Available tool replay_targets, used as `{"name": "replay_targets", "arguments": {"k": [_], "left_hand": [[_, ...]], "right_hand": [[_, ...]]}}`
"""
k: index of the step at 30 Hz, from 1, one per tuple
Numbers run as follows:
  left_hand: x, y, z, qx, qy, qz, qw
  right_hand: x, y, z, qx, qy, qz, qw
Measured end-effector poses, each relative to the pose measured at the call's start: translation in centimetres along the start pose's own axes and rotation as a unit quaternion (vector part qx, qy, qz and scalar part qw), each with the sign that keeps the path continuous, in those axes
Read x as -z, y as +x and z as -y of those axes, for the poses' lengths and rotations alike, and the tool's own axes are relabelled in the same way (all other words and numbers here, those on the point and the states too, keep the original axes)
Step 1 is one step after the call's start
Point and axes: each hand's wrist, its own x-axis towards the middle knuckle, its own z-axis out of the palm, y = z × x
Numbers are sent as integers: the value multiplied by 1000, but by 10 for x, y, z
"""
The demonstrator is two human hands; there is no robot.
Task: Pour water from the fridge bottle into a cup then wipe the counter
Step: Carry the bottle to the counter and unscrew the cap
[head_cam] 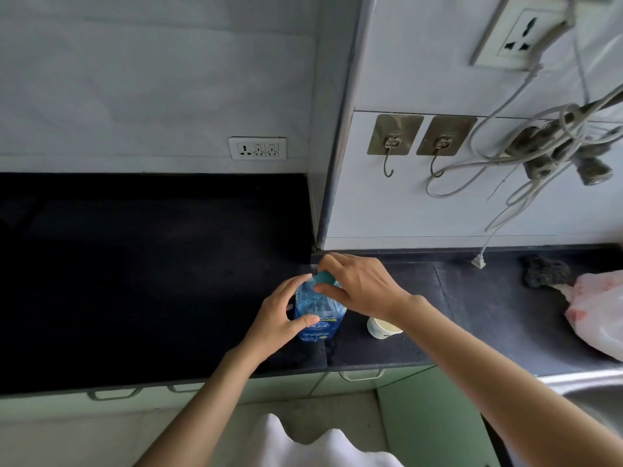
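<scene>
Bottle: the clear blue-labelled bottle [318,311] stands upright on the dark counter [168,281], near the front edge, just below the wall corner.
Left hand: your left hand [286,315] wraps the bottle's body from its left side, thumb across the label, steadying it.
Right hand: your right hand [360,286] comes over the bottle's top, fingers and thumb pinching the teal cap [325,277].
Cap: sits on the bottle neck; cannot tell whether you are loosening or tightening it.
Cup: a pale paper cup [382,328] stands upright just to the right of the bottle, partly hidden under your right wrist; its contents cannot be seen.
Fridge step: judged done, since the bottle is out and on the counter.
Pour step: cannot tell if done; bottle upright, cup level hidden.
Wipe step: judged not yet begun; neither hand holds a cloth.
Possible wiper: a dark scrubby lump [544,271] lies well to the right of the bottle, by a pink plastic bag [596,315].
Spill check: a few faint specks on the counter just right of the cup; too small to call water.
</scene>
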Motion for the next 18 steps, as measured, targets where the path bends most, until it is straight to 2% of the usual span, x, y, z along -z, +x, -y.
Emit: {"name": "replay_targets", "arguments": {"k": [5,9,13,16,18], "left_hand": [[2,2,-1,4,11,0,1000],[2,1,0,3,8,5,1000],[1,1,3,6,9,7,1000],[1,1,4,6,7,11,1000],[1,1,4,9,4,14,1000]], "right_hand": [[11,4,-7,77,-27,47,996],[14,4,-9,81,1,92,992],[16,1,-6,-22,68,89,993],[10,-1,3,-140,58,55,987],[5,1,12,-186,47,30,981]]}}
